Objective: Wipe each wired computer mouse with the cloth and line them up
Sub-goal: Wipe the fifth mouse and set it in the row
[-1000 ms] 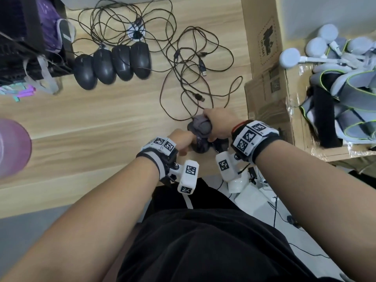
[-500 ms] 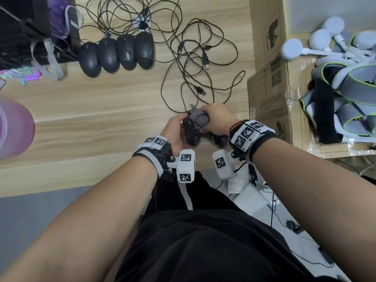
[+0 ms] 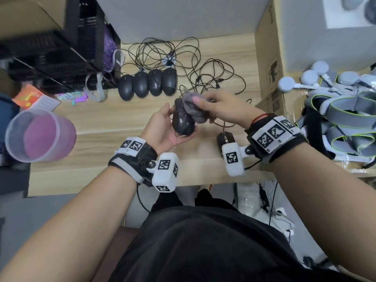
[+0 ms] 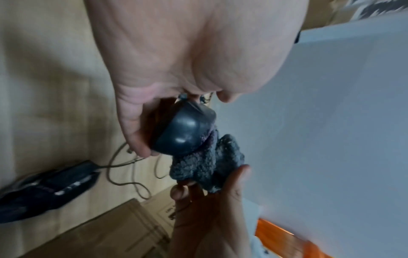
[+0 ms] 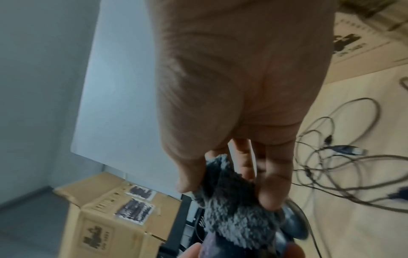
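The left hand (image 3: 162, 129) cradles a black wired mouse (image 3: 183, 121) above the wooden desk (image 3: 101, 139), fingers curled under one side and thumb along the other — the left wrist view shows the fingertips wrapped round its glossy shell. The right hand (image 3: 221, 108) pinches a bunched grey fuzzy cloth (image 3: 193, 107) between thumb and fingers and presses it against the upper part of that mouse; in the right wrist view the cloth (image 5: 232, 209) sits directly on the dark shell. Farther back on the desk, four black mice (image 3: 147, 83) lie side by side in a row, touching or nearly so, their tangled cables (image 3: 193, 64) looping behind and to the right. Another dark mouse (image 3: 224, 139) lies near the desk's front edge, just beside the right wrist's camera mount and partly hidden by it. A translucent pink cup (image 3: 40, 137) stands at the left — a cardboard box (image 3: 268, 68) borders the desk on the right.
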Tool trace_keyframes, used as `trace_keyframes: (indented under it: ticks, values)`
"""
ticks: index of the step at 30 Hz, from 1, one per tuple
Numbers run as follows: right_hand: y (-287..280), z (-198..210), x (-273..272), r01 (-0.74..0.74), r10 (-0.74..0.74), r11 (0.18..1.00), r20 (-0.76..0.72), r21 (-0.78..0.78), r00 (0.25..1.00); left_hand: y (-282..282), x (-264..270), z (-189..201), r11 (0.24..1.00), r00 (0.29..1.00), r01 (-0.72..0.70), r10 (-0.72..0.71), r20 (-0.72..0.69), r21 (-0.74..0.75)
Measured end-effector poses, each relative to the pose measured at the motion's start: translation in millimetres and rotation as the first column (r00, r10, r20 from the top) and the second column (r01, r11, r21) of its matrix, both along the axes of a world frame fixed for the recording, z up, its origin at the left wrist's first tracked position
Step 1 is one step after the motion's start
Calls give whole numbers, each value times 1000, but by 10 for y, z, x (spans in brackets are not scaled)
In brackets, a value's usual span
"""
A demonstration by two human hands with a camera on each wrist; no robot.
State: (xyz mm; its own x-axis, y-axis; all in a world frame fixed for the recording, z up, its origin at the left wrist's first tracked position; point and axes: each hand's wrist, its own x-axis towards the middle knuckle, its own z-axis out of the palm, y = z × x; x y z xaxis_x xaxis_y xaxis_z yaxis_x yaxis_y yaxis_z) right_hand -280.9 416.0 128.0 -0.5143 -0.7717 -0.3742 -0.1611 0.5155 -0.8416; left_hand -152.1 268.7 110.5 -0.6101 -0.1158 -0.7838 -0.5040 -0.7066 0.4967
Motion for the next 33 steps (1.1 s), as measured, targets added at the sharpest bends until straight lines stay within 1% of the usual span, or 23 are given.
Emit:
trace_keyframes:
  ticks: [1, 4, 7, 8, 9, 11, 13, 15, 18, 19, 20, 21, 22, 24, 25, 27, 30, 32, 33]
  values:
    - [-29, 118, -11, 16, -17, 999, -8, -44, 1000, -46, -16, 101, 1000, 999, 1, -1, -33, -9]
    - [-128, 354, -3, 57, -69, 992, -97, -115, 993, -166, -59, 355, 999, 992, -9, 4, -128, -33]
    - [-267, 492, 9, 152, -177, 960, -92, -233, 980, -280, -133, 571, 997, 981, -44, 31, -193, -65]
    - [-328, 549, 31, 155, -189, 952, -110, -265, 976, -330, -152, 638, 995, 977, -55, 36, -210, -84]
    - [-381, 603, 58, 128, -173, 951, -144, -281, 974, -373, -170, 707, 993, 973, -68, 45, -227, -98]
    - [-488, 721, 131, 42, -99, 957, -188, -285, 977, -452, -194, 820, 988, 963, -88, 52, -266, -126]
    - [-591, 819, 183, 36, -93, 956, -185, -291, 978, -523, -195, 892, 986, 952, -89, 43, -303, -141]
    - [-717, 882, 174, 99, -165, 947, -198, -306, 966, -605, -180, 949, 986, 948, -87, 37, -317, -143]
    - [-933, 905, 165, 277, -351, 908, -210, -313, 912, -756, -164, 1044, 978, 954, -78, 17, -301, -194]
    - [-987, 921, 192, 315, -386, 894, -192, -318, 902, -800, -167, 1074, 977, 954, -80, 18, -300, -197]
    - [-1040, 949, 236, 325, -389, 890, -159, -320, 908, -858, -163, 1109, 974, 955, -89, 24, -294, -209]
    - [-1072, 983, 289, 298, -352, 902, -130, -314, 927, -911, -160, 1145, 970, 957, -105, 38, -287, -221]
    - [-1100, 1021, 345, 240, -288, 919, -119, -312, 950, -966, -162, 1173, 968, 957, -110, 42, -288, -225]
    - [-1159, 1079, 412, 148, -190, 942, -115, -302, 975, -1048, -180, 1219, 970, 956, -104, 36, -293, -221]
    - [-1194, 1087, 411, 145, -187, 944, -116, -297, 976, -1062, -188, 1234, 974, 955, -107, 44, -294, -201]
    - [-1300, 1100, 381, 216, -267, 932, -149, -291, 952, -1100, -194, 1239, 980, 953, -138, 92, -290, -143]
    - [-1400, 1001, 297, 348, -414, 884, -176, -311, 893, -1152, -210, 1233, 979, 939, -197, 170, -300, -61]
    - [-1431, 966, 331, 362, -439, 879, -229, -310, 869, -1225, -220, 1242, 973, 922, -229, 210, -325, -20]
    - [-1447, 985, 375, 332, -414, 892, -262, -306, 872, -1254, -220, 1253, 972, 920, -236, 219, -326, -14]
